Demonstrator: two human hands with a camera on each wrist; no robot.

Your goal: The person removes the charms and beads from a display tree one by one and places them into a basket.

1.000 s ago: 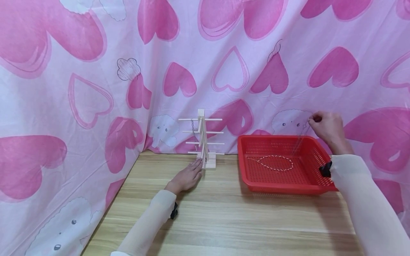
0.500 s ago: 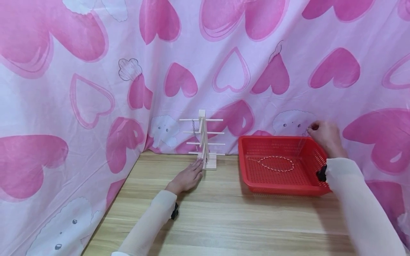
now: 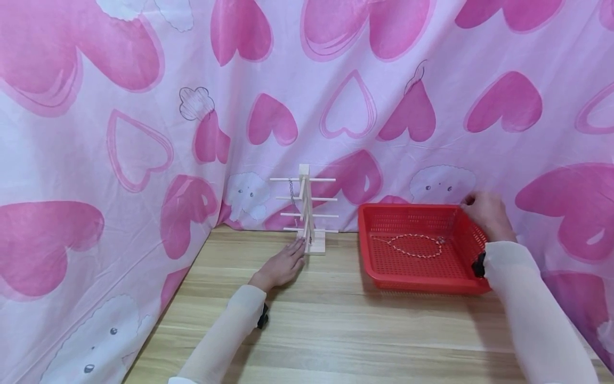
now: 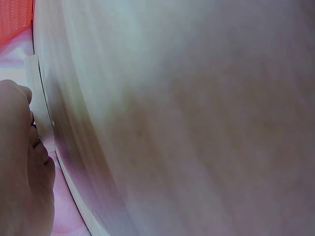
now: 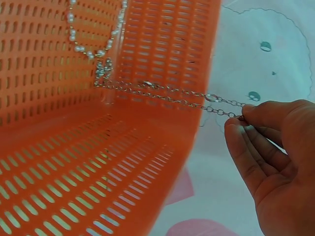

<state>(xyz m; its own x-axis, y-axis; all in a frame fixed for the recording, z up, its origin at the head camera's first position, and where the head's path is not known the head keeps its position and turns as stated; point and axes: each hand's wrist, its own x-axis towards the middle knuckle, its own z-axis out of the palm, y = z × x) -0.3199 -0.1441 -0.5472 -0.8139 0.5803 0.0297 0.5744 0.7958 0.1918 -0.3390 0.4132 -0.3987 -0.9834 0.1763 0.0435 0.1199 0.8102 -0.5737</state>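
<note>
My right hand (image 3: 488, 214) is over the back right corner of a red plastic basket (image 3: 431, 284). Thumb and fingertips pinch a silver chain necklace (image 5: 167, 98), which hangs in two strands; its lower links lie bunched on the basket floor. Beside that bunch is a pearl bead necklace (image 3: 415, 257), spread in a loop. At the left, my left hand (image 3: 282, 266) rests with extended fingers against the base of a wooden peg stand (image 3: 307, 208). From one of the stand's upper left pegs hangs another chain (image 3: 291, 191).
Wood-grain tabletop (image 3: 336, 325) stretches in front of the stand and basket. A pink heart-print cloth (image 3: 336, 64) hangs close behind both and along the left side. The stand's thin pegs stick out to both sides at several heights.
My right hand has come down toward the basket's back right corner, and the chain's lower end now gathers on the basket floor. The left hand stays at the stand's base.
</note>
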